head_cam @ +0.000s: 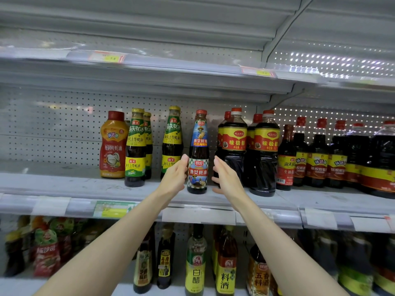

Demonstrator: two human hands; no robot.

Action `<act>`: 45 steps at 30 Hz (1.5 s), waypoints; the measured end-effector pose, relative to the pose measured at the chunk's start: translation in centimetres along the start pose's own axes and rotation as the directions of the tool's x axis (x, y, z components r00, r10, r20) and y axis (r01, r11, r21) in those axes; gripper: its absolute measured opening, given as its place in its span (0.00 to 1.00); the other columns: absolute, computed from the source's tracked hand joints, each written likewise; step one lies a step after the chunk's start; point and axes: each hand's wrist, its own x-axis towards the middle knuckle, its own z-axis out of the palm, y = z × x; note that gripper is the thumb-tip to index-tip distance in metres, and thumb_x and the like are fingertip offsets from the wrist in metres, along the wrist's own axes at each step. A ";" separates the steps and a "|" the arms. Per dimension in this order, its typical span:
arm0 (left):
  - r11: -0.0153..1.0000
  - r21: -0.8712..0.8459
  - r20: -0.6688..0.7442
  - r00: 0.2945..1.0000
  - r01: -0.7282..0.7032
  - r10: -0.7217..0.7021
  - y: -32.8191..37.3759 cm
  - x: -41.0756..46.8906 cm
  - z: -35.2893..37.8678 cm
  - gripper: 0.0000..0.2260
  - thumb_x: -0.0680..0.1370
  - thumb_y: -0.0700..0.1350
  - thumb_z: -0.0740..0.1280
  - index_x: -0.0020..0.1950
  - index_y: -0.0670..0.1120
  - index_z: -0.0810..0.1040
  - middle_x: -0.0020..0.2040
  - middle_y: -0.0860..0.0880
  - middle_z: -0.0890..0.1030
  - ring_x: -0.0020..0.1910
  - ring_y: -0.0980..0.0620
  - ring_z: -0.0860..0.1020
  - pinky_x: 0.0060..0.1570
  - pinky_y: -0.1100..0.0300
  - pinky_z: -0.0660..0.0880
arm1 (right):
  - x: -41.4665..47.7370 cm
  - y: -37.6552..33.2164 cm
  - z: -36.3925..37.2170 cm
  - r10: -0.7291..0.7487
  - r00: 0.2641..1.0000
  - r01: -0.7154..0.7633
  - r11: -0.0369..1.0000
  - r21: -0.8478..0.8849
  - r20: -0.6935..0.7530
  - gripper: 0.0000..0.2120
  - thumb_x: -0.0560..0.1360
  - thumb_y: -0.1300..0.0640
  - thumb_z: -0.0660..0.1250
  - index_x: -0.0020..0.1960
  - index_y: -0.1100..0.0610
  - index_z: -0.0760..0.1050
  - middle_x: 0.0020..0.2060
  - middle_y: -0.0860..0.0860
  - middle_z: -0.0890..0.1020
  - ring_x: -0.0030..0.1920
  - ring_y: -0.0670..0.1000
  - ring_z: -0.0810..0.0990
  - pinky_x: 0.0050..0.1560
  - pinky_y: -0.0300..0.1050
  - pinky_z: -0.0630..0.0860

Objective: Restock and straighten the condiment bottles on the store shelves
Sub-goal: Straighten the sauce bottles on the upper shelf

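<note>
blue-label bottle (197, 154) stands upright, long axis vertical.

Grey shelving (53, 184), perforated back panel (53, 124)

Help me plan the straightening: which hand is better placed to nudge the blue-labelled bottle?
Likely the left hand: its fingertips touch the blue-labelled bottle; the right hand hovers open, apart.
</note>
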 end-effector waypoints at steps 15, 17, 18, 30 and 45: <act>0.987 0.111 -0.113 0.985 -0.114 0.127 -1.0 -5.8 -2.2 0.22 0.82 0.56 0.55 0.72 0.46 0.68 0.66 0.46 0.75 0.58 0.53 0.74 0.61 0.53 0.71 | -6.1 -0.9 0.8 -0.063 0.998 0.063 0.998 -0.010 -0.017 0.22 0.80 0.45 0.59 0.72 0.51 0.67 0.60 0.49 0.78 0.57 0.49 0.77 0.46 0.41 0.75; 0.985 0.116 -0.097 0.986 -0.125 0.137 -0.9 -6.7 -2.9 0.23 0.82 0.56 0.56 0.73 0.46 0.67 0.68 0.46 0.74 0.61 0.52 0.74 0.63 0.53 0.70 | -6.9 -1.4 1.3 -0.076 0.997 0.076 0.997 -0.010 -0.018 0.22 0.80 0.45 0.60 0.72 0.51 0.68 0.61 0.50 0.78 0.59 0.49 0.77 0.47 0.41 0.76; 0.985 0.111 -0.088 0.986 -0.131 0.141 -0.8 -7.1 -3.3 0.23 0.82 0.56 0.56 0.74 0.47 0.66 0.69 0.47 0.73 0.62 0.51 0.74 0.64 0.54 0.69 | -7.3 -1.6 1.6 -0.080 0.997 0.080 0.997 -0.010 -0.021 0.22 0.80 0.45 0.60 0.72 0.51 0.68 0.62 0.50 0.78 0.60 0.50 0.77 0.47 0.41 0.76; 0.984 0.159 -0.046 0.995 -0.084 0.093 -3.4 -14.1 -15.7 0.24 0.80 0.56 0.62 0.74 0.51 0.66 0.62 0.49 0.76 0.62 0.51 0.74 0.66 0.51 0.70 | -13.6 -1.0 12.9 -0.069 0.996 0.067 0.997 -0.032 -0.064 0.19 0.79 0.47 0.63 0.67 0.54 0.73 0.57 0.51 0.80 0.48 0.46 0.82 0.51 0.43 0.77; 0.937 0.179 -0.077 0.953 0.301 -0.292 -21.0 -27.1 -33.1 0.22 0.79 0.54 0.64 0.72 0.50 0.69 0.57 0.43 0.79 0.57 0.45 0.77 0.49 0.59 0.71 | -26.5 12.2 33.0 0.264 0.964 -0.261 0.964 -0.057 0.043 0.12 0.79 0.49 0.64 0.61 0.51 0.74 0.47 0.48 0.81 0.45 0.46 0.82 0.51 0.45 0.77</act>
